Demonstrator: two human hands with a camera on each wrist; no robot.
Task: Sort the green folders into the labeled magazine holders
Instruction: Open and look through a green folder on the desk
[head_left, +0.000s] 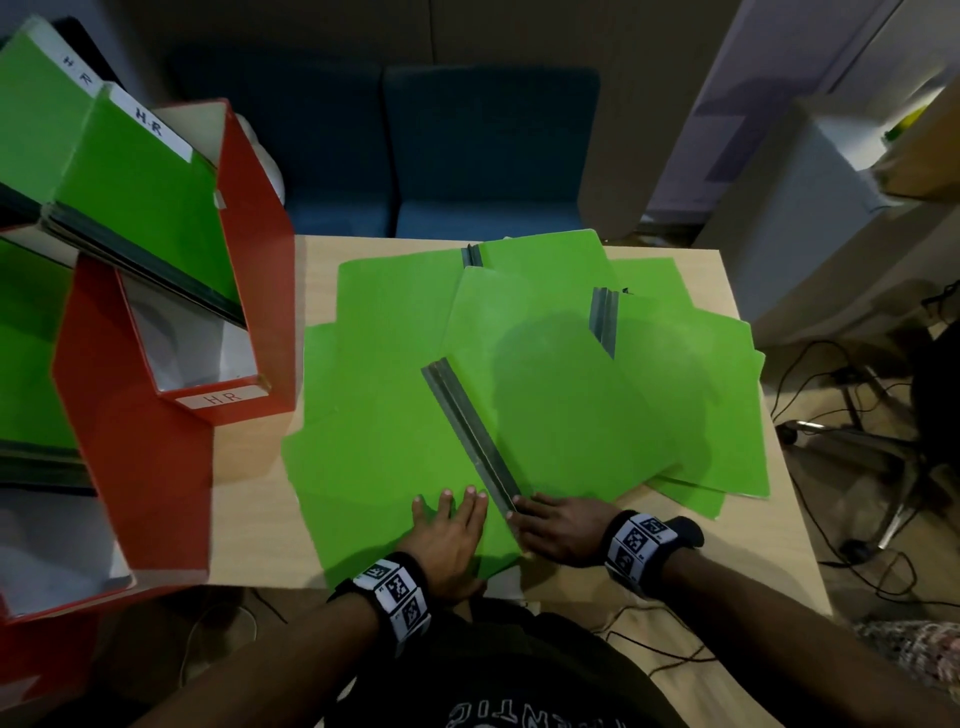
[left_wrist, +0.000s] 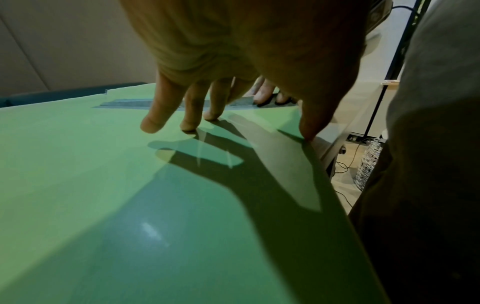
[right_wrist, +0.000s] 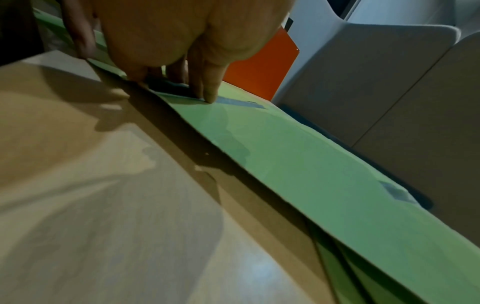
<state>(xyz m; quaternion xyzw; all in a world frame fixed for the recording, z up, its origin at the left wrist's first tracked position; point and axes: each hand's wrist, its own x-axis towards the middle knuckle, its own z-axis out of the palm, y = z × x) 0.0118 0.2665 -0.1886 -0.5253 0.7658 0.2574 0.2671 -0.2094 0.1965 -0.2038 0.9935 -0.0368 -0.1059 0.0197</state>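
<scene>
Desk: light wood, carrying a loose overlapping spread of green folders, several with grey spine strips.
Nearest folder: lies flat at the desk's near edge, its grey spine strip running diagonally.
Left hand: fingers straight and spread, pressing flat on the nearest folder's cover; grips nothing.
Right hand: fingers extended, fingertips touching the near end of the spine strip; grips nothing.
Magazine holders: red, at the left of the desk; one labelled "HR" already holds upright green folders tabbed "HR".
</scene>
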